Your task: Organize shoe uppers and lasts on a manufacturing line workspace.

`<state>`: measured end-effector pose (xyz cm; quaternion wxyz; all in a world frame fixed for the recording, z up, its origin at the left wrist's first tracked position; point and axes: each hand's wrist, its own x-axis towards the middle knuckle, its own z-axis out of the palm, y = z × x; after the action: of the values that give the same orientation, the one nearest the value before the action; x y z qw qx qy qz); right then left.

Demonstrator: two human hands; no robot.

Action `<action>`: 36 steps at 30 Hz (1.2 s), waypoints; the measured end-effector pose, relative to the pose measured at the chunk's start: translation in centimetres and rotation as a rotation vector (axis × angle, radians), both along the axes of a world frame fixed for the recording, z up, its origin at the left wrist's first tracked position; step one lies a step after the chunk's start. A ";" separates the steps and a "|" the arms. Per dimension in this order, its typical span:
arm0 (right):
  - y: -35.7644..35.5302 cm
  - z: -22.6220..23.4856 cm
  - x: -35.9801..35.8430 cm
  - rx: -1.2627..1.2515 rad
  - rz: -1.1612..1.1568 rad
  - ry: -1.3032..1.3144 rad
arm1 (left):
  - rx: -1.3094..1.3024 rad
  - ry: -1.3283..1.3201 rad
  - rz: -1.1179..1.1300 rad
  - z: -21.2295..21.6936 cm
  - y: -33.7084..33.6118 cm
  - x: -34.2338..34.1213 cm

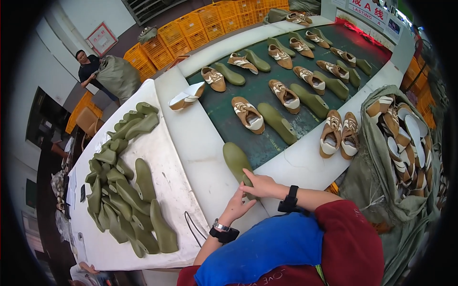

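A green shoe last (234,159) points away from me over the near left corner of the conveyor belt. My right hand (263,185) is closed around its near end, the index finger stretched along its upper side. At the same end, my left hand (234,206) grips from the left, its thumb apart below; part of its hold is hidden. The hands almost touch. On the dark green belt (224,107), brown-and-white sneakers (248,115) stand in rows, with green lasts (276,123) lying between them. A pair of sneakers (330,133) stands on the white border to the right.
To the left, a heap of green lasts (126,200) covers part of a white table (174,190). A sack (381,167) full of shoe uppers stands at right. One upper (186,97) lies on the border. Orange crates (191,28) line the back; a person (88,66) handles a large sack.
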<state>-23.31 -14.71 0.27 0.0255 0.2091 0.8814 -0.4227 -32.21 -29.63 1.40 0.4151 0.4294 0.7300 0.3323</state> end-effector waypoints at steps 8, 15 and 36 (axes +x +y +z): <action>2.1 -0.1 -2.0 0.278 0.004 -0.072 | -0.049 0.136 -0.010 -2.3 -2.0 -1.6; 10.2 -4.8 -10.6 0.335 -0.052 -0.116 | -0.022 0.177 -0.080 -2.3 -1.8 -1.1; 14.8 -4.5 16.9 0.562 -0.726 -0.168 | 0.040 0.272 -0.238 -1.1 0.2 0.0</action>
<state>-6.40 0.08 -4.22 -0.1105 0.5365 0.8264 -0.1306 -32.18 -29.46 0.31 0.3403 0.5620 0.7166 0.2341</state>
